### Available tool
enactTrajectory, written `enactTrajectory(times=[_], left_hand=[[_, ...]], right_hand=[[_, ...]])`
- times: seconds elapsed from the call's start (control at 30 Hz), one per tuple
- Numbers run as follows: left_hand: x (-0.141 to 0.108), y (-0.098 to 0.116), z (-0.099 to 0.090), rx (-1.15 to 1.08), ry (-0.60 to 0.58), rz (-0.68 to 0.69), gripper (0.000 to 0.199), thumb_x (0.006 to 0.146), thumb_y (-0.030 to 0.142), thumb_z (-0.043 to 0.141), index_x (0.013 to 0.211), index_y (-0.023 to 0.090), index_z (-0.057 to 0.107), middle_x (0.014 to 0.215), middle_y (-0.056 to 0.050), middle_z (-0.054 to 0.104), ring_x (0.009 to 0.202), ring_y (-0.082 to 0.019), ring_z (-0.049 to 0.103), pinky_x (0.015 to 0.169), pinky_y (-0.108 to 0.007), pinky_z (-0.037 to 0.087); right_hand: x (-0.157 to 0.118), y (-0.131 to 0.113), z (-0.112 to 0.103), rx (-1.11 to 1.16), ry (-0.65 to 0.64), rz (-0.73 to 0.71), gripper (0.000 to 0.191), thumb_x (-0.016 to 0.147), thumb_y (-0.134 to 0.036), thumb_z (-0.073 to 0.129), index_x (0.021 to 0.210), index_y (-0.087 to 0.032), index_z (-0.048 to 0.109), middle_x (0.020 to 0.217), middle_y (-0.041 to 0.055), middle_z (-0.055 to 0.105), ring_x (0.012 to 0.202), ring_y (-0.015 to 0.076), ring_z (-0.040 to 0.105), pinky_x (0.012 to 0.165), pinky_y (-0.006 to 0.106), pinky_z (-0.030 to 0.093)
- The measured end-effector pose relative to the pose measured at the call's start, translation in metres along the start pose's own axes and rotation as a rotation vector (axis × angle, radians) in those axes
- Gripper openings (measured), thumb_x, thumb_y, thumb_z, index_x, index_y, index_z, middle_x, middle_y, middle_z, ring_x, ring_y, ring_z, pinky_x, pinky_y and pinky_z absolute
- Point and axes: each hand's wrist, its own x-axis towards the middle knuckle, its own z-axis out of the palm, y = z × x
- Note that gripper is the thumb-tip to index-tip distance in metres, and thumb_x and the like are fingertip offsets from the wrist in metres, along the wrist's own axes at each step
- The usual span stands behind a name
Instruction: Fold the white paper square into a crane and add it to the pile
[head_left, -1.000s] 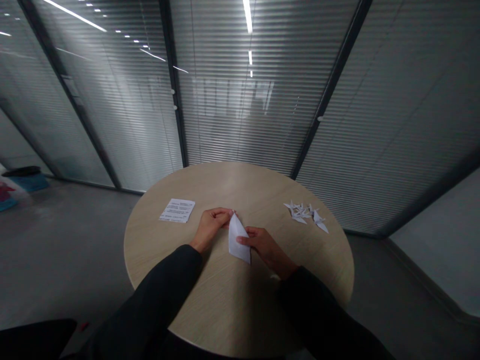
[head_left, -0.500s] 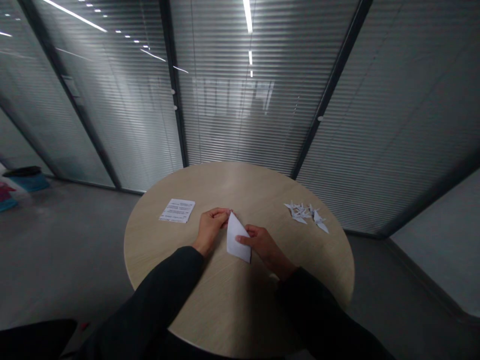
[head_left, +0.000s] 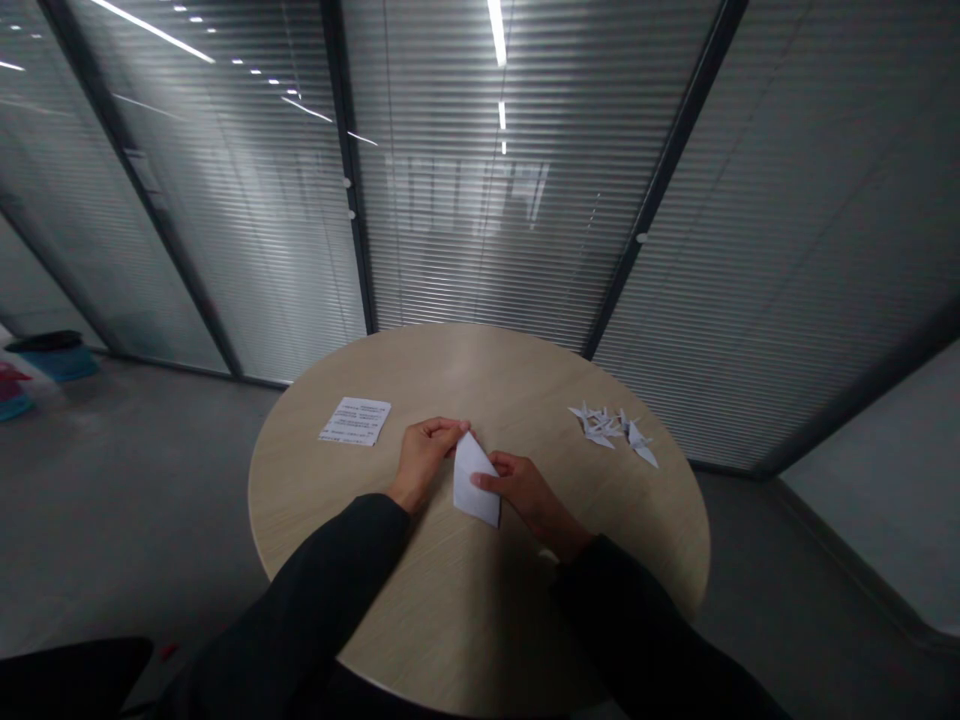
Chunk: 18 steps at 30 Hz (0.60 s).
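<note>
While the left hand [head_left: 424, 460] pinches the tip of a folded white paper [head_left: 475, 482], the right hand [head_left: 529, 492] presses its fingers [head_left: 491, 472] on its side.

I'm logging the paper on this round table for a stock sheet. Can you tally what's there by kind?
Printed sheet: 1
Folded white paper: 1
Pile of origami cranes: 1 (they overlap too much to count singly)
Total: 3 lots
</note>
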Motion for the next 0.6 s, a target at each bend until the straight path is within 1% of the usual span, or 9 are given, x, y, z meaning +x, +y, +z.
enactTrajectory(times=[0.2,0.33,0.47,0.6], left_hand=[[0.0,-0.001,0.0,0.017,0.04,0.006,0.032,0.064,0.042,0.077,0.059,0.012,0.07,0.064,-0.009,0.069,0.053,-0.013,0.055,0.05,-0.024,0.039],[0.002,-0.007,0.0,0.033,0.075,0.034,0.036,0.065,0.046,0.074,0.056,0.013,0.066,0.06,-0.008,0.067,0.051,-0.013,0.055,0.048,-0.024,0.038],[0.007,-0.016,-0.001,0.07,0.158,0.076,0.037,0.065,0.048,0.073,0.055,0.014,0.064,0.055,-0.005,0.063,0.047,-0.012,0.051,0.046,-0.025,0.036],[0.009,-0.023,-0.003,0.16,0.192,0.128,0.04,0.066,0.052,0.072,0.055,0.015,0.061,0.05,-0.001,0.057,0.043,-0.011,0.046,0.043,-0.023,0.03]], right_hand=[[0.001,0.003,0.001,0.004,-0.015,-0.001,0.031,0.058,-0.037,0.079,0.077,-0.016,0.065,0.074,0.0018,0.069,0.064,0.0161,0.06,0.059,0.027,0.043],[0.001,0.002,0.004,-0.01,-0.025,0.013,0.032,0.059,-0.036,0.079,0.079,-0.016,0.066,0.076,0.0029,0.07,0.065,0.0171,0.062,0.06,0.028,0.045],[0.0,0.001,0.006,-0.037,-0.028,-0.001,0.03,0.059,-0.035,0.078,0.077,-0.016,0.065,0.074,0.0027,0.07,0.064,0.0166,0.061,0.059,0.027,0.044],[0.0,0.002,0.006,-0.037,-0.042,0.0,0.028,0.06,-0.035,0.078,0.077,-0.017,0.064,0.074,0.0025,0.07,0.064,0.0164,0.061,0.059,0.027,0.044]])
